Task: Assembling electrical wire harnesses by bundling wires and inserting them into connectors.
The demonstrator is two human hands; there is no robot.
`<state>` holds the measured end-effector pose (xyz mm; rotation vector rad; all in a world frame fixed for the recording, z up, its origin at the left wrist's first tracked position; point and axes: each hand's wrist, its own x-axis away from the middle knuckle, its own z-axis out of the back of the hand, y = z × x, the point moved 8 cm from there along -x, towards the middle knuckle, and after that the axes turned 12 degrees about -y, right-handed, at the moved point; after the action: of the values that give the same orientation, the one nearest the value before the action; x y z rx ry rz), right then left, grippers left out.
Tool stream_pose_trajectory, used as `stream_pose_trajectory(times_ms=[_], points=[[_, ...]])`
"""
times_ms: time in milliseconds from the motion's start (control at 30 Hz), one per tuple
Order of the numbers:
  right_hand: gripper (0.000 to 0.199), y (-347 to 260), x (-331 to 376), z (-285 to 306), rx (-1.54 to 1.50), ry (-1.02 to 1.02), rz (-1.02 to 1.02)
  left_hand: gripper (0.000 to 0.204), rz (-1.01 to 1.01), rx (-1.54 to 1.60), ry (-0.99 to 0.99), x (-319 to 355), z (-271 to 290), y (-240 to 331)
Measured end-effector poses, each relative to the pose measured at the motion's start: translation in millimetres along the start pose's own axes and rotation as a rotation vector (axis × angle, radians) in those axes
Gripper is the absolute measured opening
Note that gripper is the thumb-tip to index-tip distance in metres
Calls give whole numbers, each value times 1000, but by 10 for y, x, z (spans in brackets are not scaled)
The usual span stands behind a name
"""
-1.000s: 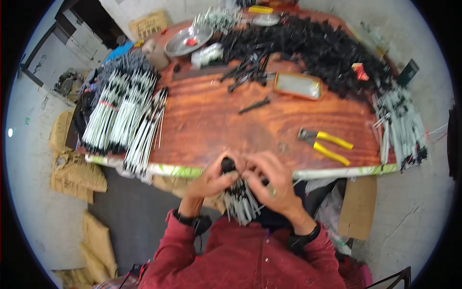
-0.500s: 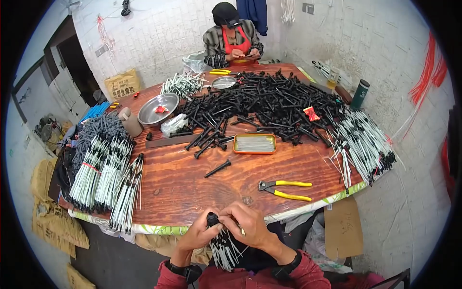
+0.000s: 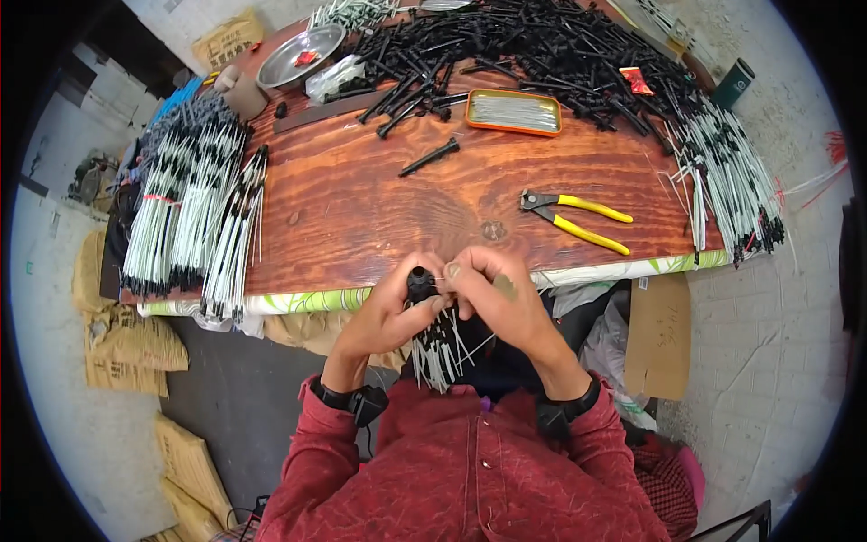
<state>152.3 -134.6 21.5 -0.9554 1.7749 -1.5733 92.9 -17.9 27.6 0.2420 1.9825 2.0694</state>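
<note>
Right at the near edge of the worktop (image 3: 379, 208), both hands are bunched together over the lap. The left hand (image 3: 384, 312) is curled around a small black plastic piece (image 3: 418, 283), fingers closed on it, while the right hand (image 3: 497, 298) pinches in at the same spot, thumb and forefinger pressed together on what looks like a thin white wire — hard to be sure at this size. Below the hands hangs a bundle of white wires (image 3: 441, 348), fanning out loosely toward the red jacket.

That bundle reads as light and springy: the strands splay rather than droop, so they'd likely slip apart unless gripped close to the black end, where they gather. The black piece looks rigid, a sound place to hold.

Moving out: the worktop is varnished reddish wood, smooth and probably a bit slick. Yellow-handled pliers (image 3: 578, 219) lie just beyond the right hand. A lone black rod (image 3: 430, 157) sits mid-board, then an orange tray (image 3: 514, 111) of fine wires. On the left, rows of finished white-and-black bundles (image 3: 185, 212); on the right, another sheaf (image 3: 731, 185). At the far side, a big heap of black rods (image 3: 542, 45) and a metal bowl (image 3: 301, 54). Concrete floor, sacks to the left.
</note>
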Motion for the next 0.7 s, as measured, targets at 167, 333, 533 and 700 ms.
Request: stream_pose_trajectory(times_ms=[167, 333, 533, 700], points=[[13, 51, -11, -57, -43, -10, 89, 16, -40, 57, -24, 102, -20, -73], [13, -19, 83, -111, 102, 41, 208, 15, -53, 12, -4, 123, -1, -65], [15, -16, 209, -117, 136, 120, 275, 15, -93, 13, -12, 79, -7, -35], [18, 127, 210, -137, -113, 159, 202, 14, -88, 8, 13, 53, -1, -42]])
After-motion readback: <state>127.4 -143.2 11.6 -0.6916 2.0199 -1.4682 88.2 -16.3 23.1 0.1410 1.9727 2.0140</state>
